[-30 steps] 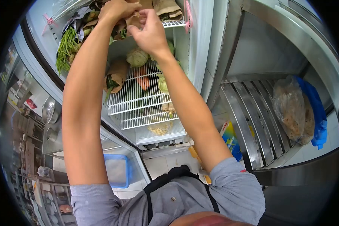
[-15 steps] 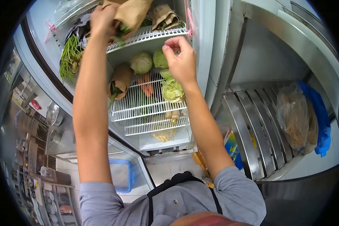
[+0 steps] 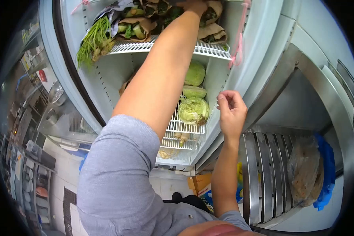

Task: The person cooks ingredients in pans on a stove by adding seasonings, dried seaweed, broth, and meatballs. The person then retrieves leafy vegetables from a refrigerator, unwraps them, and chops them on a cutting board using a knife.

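Observation:
My left hand reaches deep onto the upper wire shelf, among vegetables wrapped in brown paper. Its fingers are hidden behind the top of the frame and the bundles, so what they hold does not show. Close to it lies a paper-wrapped bundle; another bundle with pale green stalks sits to the left. A bunch of thin green stems hangs over the shelf's left edge. My right hand hovers by the fridge's right side, fingers curled in, nothing visible in it.
On the lower shelf are a cut cabbage and a rounder green cabbage. White roots lie further down. To the right stands a slatted metal rack with a plastic bag. A cardboard box is on the floor.
My left arm has stretched further into the upper shelf and to the right; the brown paper bundle it held is no longer visible in hand. My right hand has dropped lower and right.

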`<state>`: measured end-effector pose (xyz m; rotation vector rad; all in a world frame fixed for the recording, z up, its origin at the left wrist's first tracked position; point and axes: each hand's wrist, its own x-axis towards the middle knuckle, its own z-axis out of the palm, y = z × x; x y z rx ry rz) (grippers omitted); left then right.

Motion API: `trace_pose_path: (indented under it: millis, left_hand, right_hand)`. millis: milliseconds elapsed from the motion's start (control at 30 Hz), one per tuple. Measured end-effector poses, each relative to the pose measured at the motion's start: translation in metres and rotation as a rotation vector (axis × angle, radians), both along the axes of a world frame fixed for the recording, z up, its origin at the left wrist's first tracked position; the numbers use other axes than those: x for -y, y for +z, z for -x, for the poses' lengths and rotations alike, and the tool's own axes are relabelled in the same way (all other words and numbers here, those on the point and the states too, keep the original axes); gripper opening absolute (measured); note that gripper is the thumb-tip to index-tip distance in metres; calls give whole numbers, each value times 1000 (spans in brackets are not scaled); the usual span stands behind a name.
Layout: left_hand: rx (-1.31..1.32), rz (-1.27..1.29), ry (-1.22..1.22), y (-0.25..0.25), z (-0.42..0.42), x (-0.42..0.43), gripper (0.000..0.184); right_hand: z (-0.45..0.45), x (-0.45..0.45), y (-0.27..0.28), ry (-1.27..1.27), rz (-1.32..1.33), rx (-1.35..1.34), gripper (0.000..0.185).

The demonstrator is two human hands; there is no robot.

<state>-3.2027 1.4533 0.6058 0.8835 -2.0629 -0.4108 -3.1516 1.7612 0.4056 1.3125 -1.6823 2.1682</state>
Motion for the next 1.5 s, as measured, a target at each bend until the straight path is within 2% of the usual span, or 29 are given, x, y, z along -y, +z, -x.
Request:
trace_pose_path:
  millis: [133, 267, 333, 367, 400, 433, 467, 533, 567, 600, 633, 667, 700, 800, 833, 867, 933, 967, 1033, 1167, 1233, 1433, 1500]
  left_hand:
    - [147, 205, -22, 19, -33, -18, 35]
    - [289, 513, -10, 52, -115, -38, 36]
    - [551, 542, 189, 59, -175, -57, 31]
    - [465, 507, 247, 54, -206, -62, 26]
    - [426, 541, 386, 49, -226, -57, 29]
    - [548, 574, 469, 42, -257, -100, 41]
    - [555, 578, 478, 34, -272, -91, 41]
    - [483, 707, 850, 4, -301, -59, 55]
    - [487, 710, 855, -4, -302, -53, 55]
    - [440, 668, 802, -10, -303, -48, 58]
    - [391, 629, 751, -15, -304, -43, 61]
    - [376, 736, 815, -22, -301, -38, 66]
    - [349, 753, 827, -24, -298, -37, 67]
    - [305, 764, 853, -18, -296, -38, 71]
    - [291, 759, 855, -18, -296, -40, 74]
    - [290, 751, 860, -18, -297, -40, 74]
    - [275, 795, 865, -17, -299, -39, 76]
    - [271, 790, 868, -17, -299, -40, 76]
    - [263, 788, 899, -18, -297, -40, 79]
    - [253, 797, 897, -23, -298, -40, 83]
    - [241, 807, 900, -24, -302, -38, 84]
    - [279, 783, 910, -24, -305, -41, 89]
    - [264, 799, 914, -27, -306, -40, 89]
  right_hand:
    - [-13, 7, 13, 3, -17, 37, 6]
    - [-30, 30, 61, -29, 93, -287, 6]
    - [-43, 54, 101, -55, 83, -461, 6]
    - [-41, 81, 120, 17, 189, -602, 8]
    - [-43, 105, 140, 41, 147, -670, 9]
    - [-39, 143, 158, -23, 132, -829, 13]
    - [-55, 149, 189, 45, -40, -811, 24]
    - [-78, 191, 214, -100, -123, -803, 22]
    - [-82, 217, 226, -24, -310, -798, 24]
    - [-87, 232, 223, -20, -305, -802, 24]
    - [-92, 246, 218, -122, -284, -921, 33]
    - [-95, 257, 218, -224, -261, -1035, 45]
    - [-98, 262, 229, -196, -423, -1029, 73]
    - [-95, 268, 225, -219, -388, -1054, 76]
    - [-85, 291, 215, -190, -187, -918, 65]
    - [-72, 304, 228, 143, -237, -506, 49]
    - [-62, 275, 217, -134, -177, -924, 44]
    - [-54, 279, 211, -133, -178, -930, 44]
    - [-40, 298, 197, -283, -38, -1082, 43]
    - [-60, 276, 205, -200, -161, -947, 41]
    - [-80, 252, 220, -202, -439, -1047, 37]
    - [-69, 280, 215, -30, -154, -844, 34]
    - [-67, 253, 214, 12, -184, -881, 33]
